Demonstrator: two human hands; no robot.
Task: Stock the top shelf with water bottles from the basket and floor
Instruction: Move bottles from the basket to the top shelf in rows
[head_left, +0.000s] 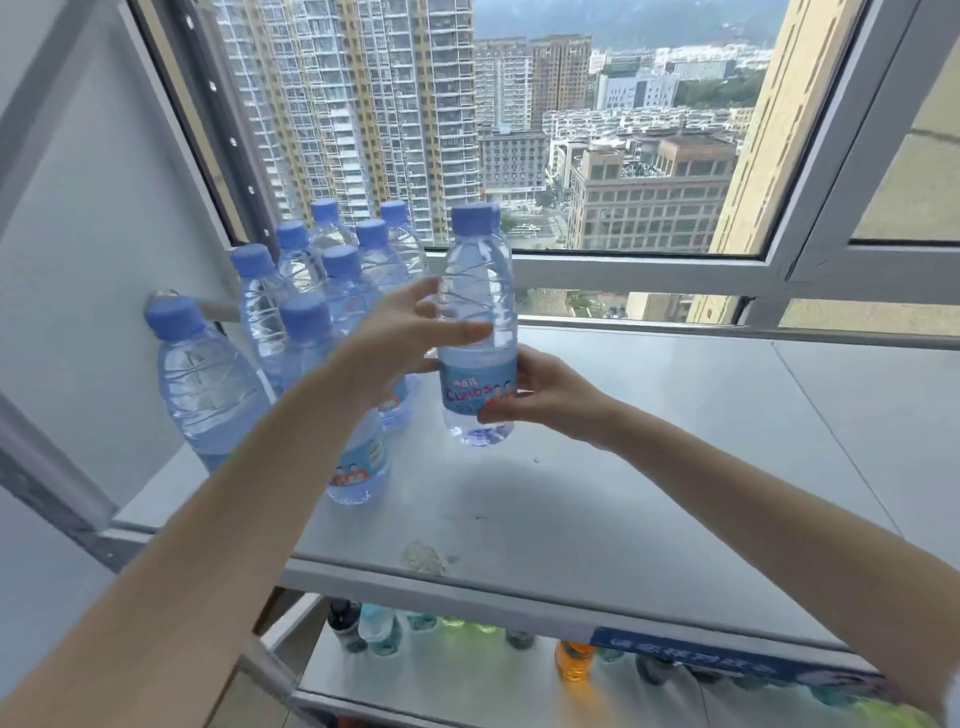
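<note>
Centre frame, a full water bottle (477, 332) stands upright on the top shelf (649, 467), left hand (400, 332) curled around its ribbed middle, right hand (540, 395) pinching the label; likely heavy, thin-walled, squeezable, best held mid-body beside the cluster of bottles (311, 291) at left.

Bottle (475, 262) in left hand (393, 340), right hand (543, 396)

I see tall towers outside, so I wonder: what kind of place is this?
Likely a shop or stockroom high in a tower: a metal shelf holds rows of water bottles, coloured drinks stand on the shelf below, and the window overlooks high-rises.
</note>
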